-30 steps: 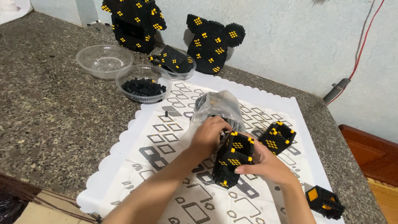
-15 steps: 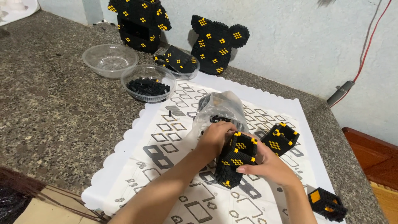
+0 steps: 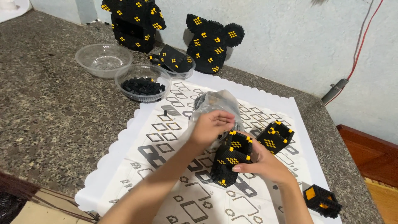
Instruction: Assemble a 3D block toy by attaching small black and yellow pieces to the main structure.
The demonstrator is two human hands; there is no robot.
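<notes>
Change: little has shifted in the last second; both your hands stay at the block model in the middle of the frame, your left hand now curled closer over its top.
Block model: the black and yellow block model (image 3: 230, 158) stands tilted on the patterned white mat (image 3: 137, 166), centre of the frame.
Left hand: your left hand (image 3: 212, 126) comes in from lower left, fingers bent and pressed together on the model's upper edge, apparently pinching a small piece I cannot make out.
Right hand: your right hand (image 3: 262, 162) cups the model's right side from lower right, thumb along its face, gripping it firmly.
Doing it well: I judge that a steady right-hand grip and straight downward pressure from the left would keep the bricks from splitting.
Nearby: a crumpled clear bag (image 3: 215, 105) lies just behind your hands; a second block piece (image 3: 275, 136) sits right of centre; a clear bowl of black pieces (image 3: 142, 83) rests on the bench (image 3: 45, 116), upper left.
</notes>
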